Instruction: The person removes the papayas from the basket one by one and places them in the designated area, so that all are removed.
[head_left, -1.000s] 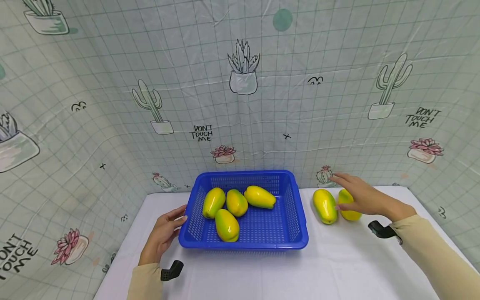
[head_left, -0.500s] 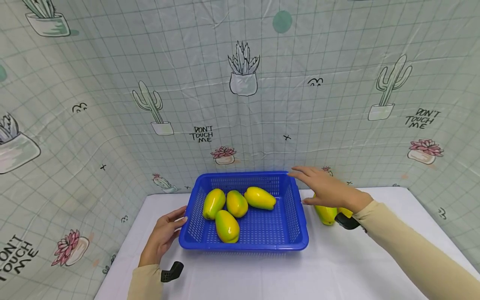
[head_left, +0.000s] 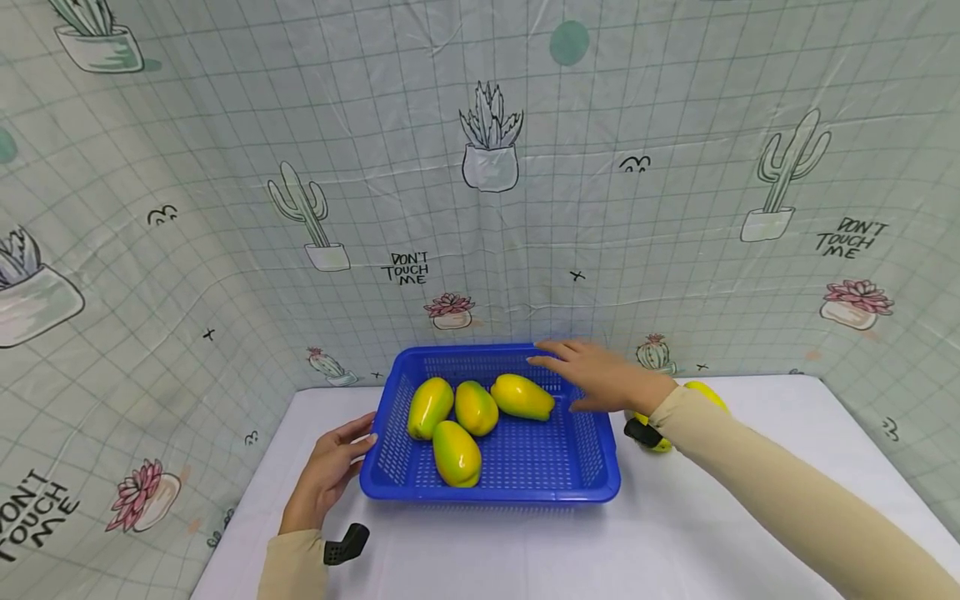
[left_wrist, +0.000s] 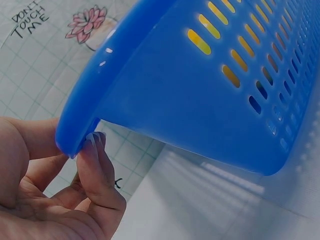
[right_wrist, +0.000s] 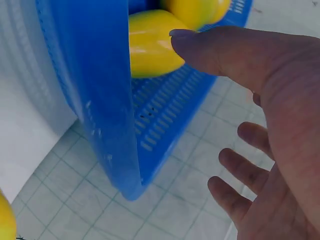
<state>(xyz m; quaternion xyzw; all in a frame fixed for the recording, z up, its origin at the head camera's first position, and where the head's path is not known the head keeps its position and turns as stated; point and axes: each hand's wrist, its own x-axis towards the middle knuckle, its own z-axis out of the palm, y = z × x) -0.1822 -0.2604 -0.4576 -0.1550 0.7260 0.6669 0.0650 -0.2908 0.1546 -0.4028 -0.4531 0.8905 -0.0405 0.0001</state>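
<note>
Your right hand [head_left: 600, 379] hovers with fingers spread, holding nothing, over the back right part of the blue basket [head_left: 600, 467], just beside the nearest papaya [head_left: 522, 396] (three more lie further left). Your left hand [head_left: 326, 471] touches the basket's left rim with relaxed fingertips.

The right forearm [head_left: 750, 467] hides most of the two yellow fruits [head_left: 705, 390] on the table beside the blue basket [head_left: 600, 483], and the left wrist view cuts off the left hand [left_wrist: 50, 200].
</note>
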